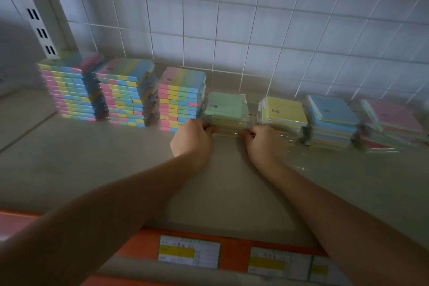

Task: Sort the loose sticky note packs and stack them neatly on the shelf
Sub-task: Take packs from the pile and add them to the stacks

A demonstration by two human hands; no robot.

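The green-topped stack [226,112] of sticky note packs stands on the shelf [92,169], held at its lower front corners: the left hand [192,138] curls its fingers round the left corner, the right hand [261,143] pinches the right one. The small dark print on its top pack is too blurred to read. Left of the grip stand 3 tall striped stacks [130,93]; right of it, 3 low stacks topped yellow [284,112], blue [332,118] and pink [392,123]. Below the forearms, 3 price labels [189,252] sit on the orange shelf edge, unreadable.
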